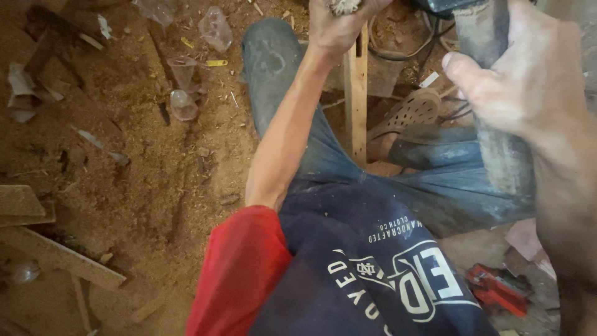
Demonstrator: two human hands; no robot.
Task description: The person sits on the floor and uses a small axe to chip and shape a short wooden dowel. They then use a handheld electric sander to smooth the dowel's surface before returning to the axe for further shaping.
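My left hand is at the top middle, fingers closed around a small pale rough object that the frame edge mostly cuts off. Just below it a narrow wooden strip stands upright between my legs. My right hand, at the upper right, is wrapped around the thick dark grey body of a power tool, which runs from the top edge down over my jeans. The tool's working end is out of view.
The floor is covered in sawdust. Clear plastic cups and a bag lie at the upper left, wooden planks at the lower left. A perforated sandal and cables lie beyond the strip; a red tool lies lower right.
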